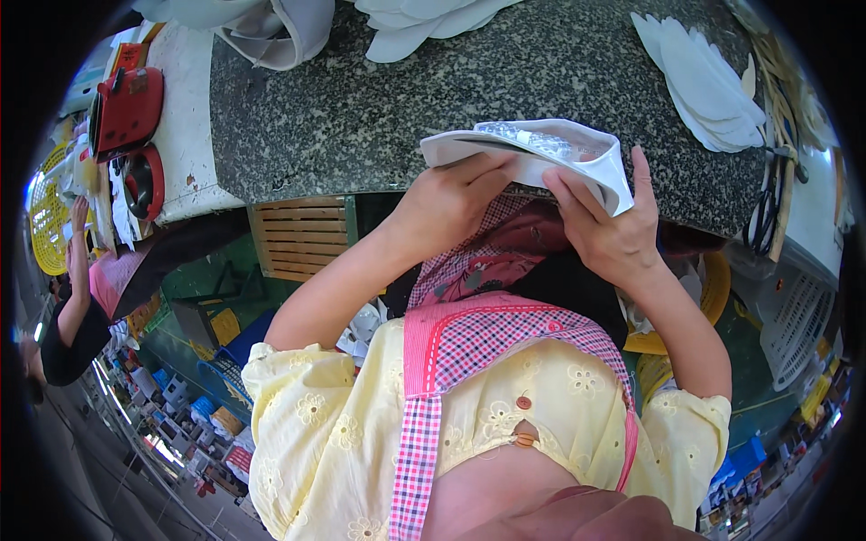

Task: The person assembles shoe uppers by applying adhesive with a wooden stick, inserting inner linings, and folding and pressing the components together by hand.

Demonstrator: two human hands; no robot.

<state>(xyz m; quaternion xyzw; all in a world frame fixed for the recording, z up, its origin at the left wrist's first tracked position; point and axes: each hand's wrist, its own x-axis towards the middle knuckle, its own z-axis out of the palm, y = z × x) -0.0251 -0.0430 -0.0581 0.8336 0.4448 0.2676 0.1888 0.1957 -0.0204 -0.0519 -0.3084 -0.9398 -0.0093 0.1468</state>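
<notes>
Above the near edge of the speckled stone worktop [379, 117] I hold a white shoe upper [609, 167]. Its rounded end curls up on the right, and a clear, shiny plastic-like piece [532, 137] shows inside it. A flat white flap [451, 144] stretches out to the left; whether it is a separate insole, I cannot tell. My left hand [456, 200] pinches the lower edge of that flap, thumb and fingertips partly hidden beneath it. On the other side my right hand [609, 225] grips the upper from below, with its index finger pointing up and free.
White insole-shaped pieces lie fanned out at the far middle [433, 22] and far right [704, 86]. More white uppers [280, 32] sit at the far left. A red machine [131, 108] stands on the left, with a co-worker's arm [77, 270] beyond. Scissors-like tools [771, 203] hang at the right edge.
</notes>
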